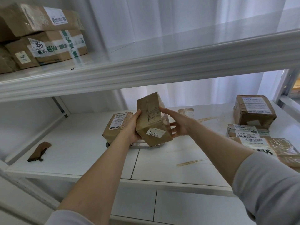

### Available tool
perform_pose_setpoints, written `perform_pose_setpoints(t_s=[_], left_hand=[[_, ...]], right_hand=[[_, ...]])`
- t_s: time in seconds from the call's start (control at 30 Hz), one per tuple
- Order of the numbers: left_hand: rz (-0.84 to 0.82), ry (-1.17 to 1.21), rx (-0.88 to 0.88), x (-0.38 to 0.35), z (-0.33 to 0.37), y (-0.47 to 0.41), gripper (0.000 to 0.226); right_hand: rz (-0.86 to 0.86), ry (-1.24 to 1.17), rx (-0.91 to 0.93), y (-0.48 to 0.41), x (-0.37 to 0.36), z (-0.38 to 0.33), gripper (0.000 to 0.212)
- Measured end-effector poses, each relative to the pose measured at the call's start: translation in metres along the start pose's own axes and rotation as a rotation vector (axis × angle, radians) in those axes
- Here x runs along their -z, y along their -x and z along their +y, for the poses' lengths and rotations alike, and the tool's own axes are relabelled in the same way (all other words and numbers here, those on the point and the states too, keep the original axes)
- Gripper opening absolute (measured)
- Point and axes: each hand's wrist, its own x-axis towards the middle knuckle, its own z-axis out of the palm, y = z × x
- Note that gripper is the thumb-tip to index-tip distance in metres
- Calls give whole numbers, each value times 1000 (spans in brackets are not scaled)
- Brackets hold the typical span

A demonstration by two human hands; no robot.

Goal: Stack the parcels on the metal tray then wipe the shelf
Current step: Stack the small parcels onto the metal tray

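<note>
- Held parcel (152, 120): brown taped box, up in the air between both hands, just above the metal tray (146, 146). Not set down yet.
- Long axis tilted: labelled end lowest and nearest the person, over the tray's near rim; far end leans up and away.
- Left hand (132, 129): grips the box's left side, thumb on the front face, fingers curled under or behind it. It looks to carry the weight.
- Right hand (180, 125): fingers (168, 113) straight and spread, touching the right side, steadying rather than clamping.
- Second parcel (116, 125) already lies on the tray's left part, right behind the left hand. The free spot is to its right, directly under the held box.
- Next move, likely: lower and level the box, straight down.
- Shelf (81, 143): brown streaks (190, 162) still on it, brown cloth (39, 151) lies well left, untouched.
- More parcels wait at the right: a box (254, 111) and flat ones (248, 133).
</note>
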Motion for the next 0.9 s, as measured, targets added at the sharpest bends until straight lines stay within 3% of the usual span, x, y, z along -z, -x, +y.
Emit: perform_pose_setpoints(t_s=[0.17, 0.3, 0.47, 0.67, 0.9], left_hand=[[92, -116, -149, -2, 3, -1, 41], [65, -135, -167, -5, 5, 6, 45], [31, -195, -158, -5, 5, 3, 65], [-20, -261, -106, -5, 3, 0, 58], [58, -283, -160, -5, -1, -5, 53]], right_hand=[[136, 29, 73, -3, -1, 5, 66], [202, 8, 112, -5, 1, 5, 51], [237, 23, 143, -5, 4, 3, 46], [260, 26, 142, -4, 3, 3, 50], [276, -12, 169, -5, 1, 2, 54]])
